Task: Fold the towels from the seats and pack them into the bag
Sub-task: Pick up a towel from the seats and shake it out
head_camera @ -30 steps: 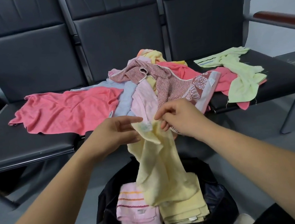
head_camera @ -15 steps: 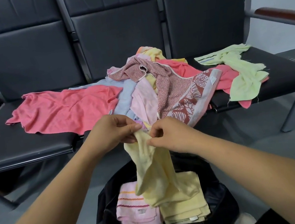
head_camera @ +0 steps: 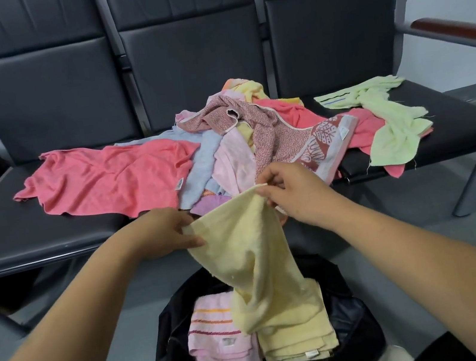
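Towel, pale yellow (head_camera: 241, 243), is hanging lengthwise above the open bag (head_camera: 357, 318), left hand (head_camera: 158, 237) and right hand (head_camera: 292, 193) pinching its top edge between closed fingers (head_camera: 184, 243).

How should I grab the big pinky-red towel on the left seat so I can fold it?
Pinch the pinky-red towel by the two corners of its near edge, coming from the front. It lies spread nearly flat on the left seat, so those corners are free. Its right side meets the towel pile, and the seat backs block the rear.
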The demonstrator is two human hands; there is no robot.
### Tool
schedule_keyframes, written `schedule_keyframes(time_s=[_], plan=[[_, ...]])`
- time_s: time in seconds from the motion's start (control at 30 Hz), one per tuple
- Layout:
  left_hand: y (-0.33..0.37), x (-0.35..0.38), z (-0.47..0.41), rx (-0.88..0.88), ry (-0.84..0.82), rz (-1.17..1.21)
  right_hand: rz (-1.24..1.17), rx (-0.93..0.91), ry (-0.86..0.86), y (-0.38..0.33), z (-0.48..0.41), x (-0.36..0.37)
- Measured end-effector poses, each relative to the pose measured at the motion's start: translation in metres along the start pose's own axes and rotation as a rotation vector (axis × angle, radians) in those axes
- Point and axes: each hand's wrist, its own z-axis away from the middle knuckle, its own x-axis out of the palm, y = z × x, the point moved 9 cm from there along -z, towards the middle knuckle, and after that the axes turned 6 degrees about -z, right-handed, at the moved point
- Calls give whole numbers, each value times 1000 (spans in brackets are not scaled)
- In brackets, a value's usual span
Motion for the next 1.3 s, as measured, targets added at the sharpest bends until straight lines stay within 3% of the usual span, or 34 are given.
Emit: schedule_keyframes(time_s=[0.07,0.17,0.33,0.47,0.63,0.77,0.83,0.9,0.97,1.07,1.2,1.3], plan=[[-6,-3,4,-7,32,72,-19,23,70,7,1,-13],[4,-7,13,34,36,410,-60,77,145,18,4,-27],[28,-44,25,67,285,541,-146,126,278,12,1,-50],[37,-110,31,73,491,530,-162,83,339,-38,-18,-81],[59,-205,50,100,497,717,-328,15,204,-142,-46,-114],[92,-263,81,391,267,1060,-785,-82,-56,-219,-42,-133],[88,-268,83,275,254,823,-737,33,-45,-214,-47,-133],[77,-273,84,106,353,507,-328,94,197,-202,-50,-144],[78,-277,88,117,395,555,-235,41,363,-205,-48,-151],[76,-282,97,182,482,748,-359,-75,386,-213,-42,-152],[63,-285,105,246,675,825,-460,-72,281,-208,-46,-145],[52,-278,104,246,707,841,-433,-35,194,-204,-48,-134]])
